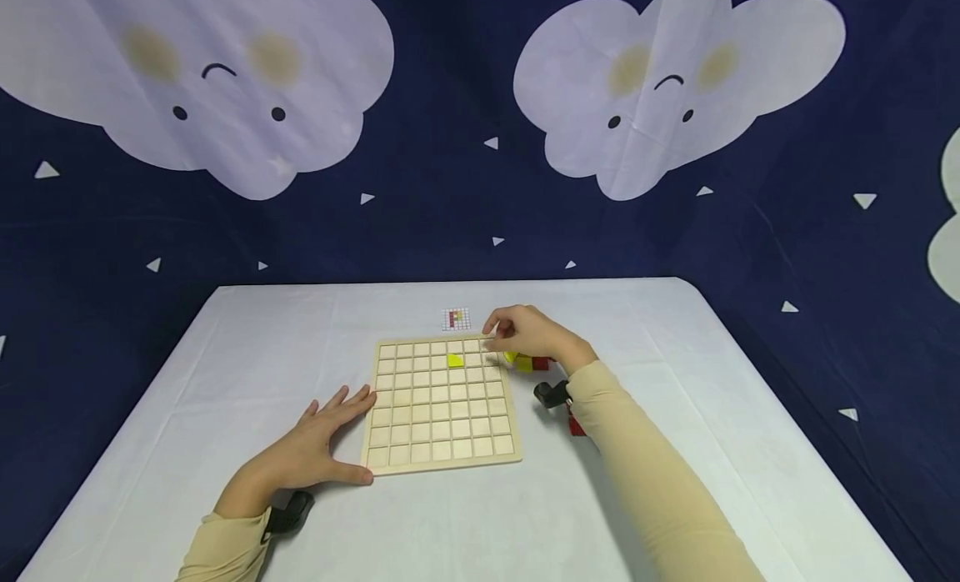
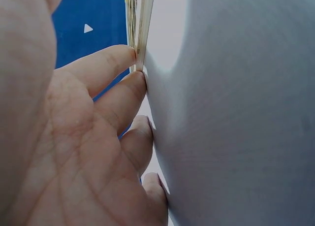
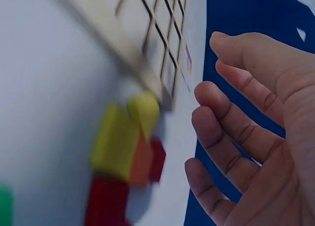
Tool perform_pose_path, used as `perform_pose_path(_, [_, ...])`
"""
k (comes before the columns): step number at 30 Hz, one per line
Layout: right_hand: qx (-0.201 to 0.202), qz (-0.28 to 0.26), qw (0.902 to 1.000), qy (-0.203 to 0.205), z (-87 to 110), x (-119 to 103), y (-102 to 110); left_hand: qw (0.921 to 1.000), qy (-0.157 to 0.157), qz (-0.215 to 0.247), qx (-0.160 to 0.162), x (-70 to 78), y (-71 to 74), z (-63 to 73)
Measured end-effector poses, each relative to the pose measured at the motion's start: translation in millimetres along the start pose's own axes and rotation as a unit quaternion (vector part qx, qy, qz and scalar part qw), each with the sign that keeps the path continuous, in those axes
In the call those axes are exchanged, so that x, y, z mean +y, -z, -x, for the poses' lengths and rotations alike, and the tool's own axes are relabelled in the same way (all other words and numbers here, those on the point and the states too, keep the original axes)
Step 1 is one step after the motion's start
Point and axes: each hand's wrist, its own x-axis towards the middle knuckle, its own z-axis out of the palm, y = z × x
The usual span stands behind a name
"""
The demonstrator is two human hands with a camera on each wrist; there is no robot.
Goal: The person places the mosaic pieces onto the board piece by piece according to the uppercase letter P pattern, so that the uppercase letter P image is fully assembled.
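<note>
A square wooden grid board [image 1: 442, 464] lies on the white table, with one flat yellow piece [image 1: 455, 360] in a cell of its second row from the back. Spread fingers of my left hand [image 1: 318, 449] touch the board's left edge, the thumb by its near left corner; the left wrist view shows two fingertips [image 2: 129, 85] against the board's side. Above the far right corner hovers my right hand [image 1: 528, 332], fingers loosely bent and nothing between them. Beside that corner sit yellow blocks [image 3: 115, 140] and red blocks [image 3: 106, 199], partly hidden by the hand in the head view.
Behind the board lies a small printed card [image 1: 456, 318] with a coloured grid pattern. Another red block [image 1: 576, 423] shows by the right sleeve, and a green block [image 3: 5, 206] enters the right wrist view's edge. A dark blue cloth with clouds hangs behind the table.
</note>
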Motion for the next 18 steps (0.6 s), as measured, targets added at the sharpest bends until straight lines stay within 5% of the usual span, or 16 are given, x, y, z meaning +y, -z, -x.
perform_pose_path(8, [0.013, 0.005, 0.9992, -0.038, 21.6, 20, 25, 1.0, -0.003, 0.005, 0.0, -0.4, -0.3, 0.4])
perform_pose_path(18, [-0.009, -0.003, 0.9968, -0.08, 39.2, 39, 30, 1.0, -0.005, 0.004, 0.002, -2.0, -1.1, 0.1])
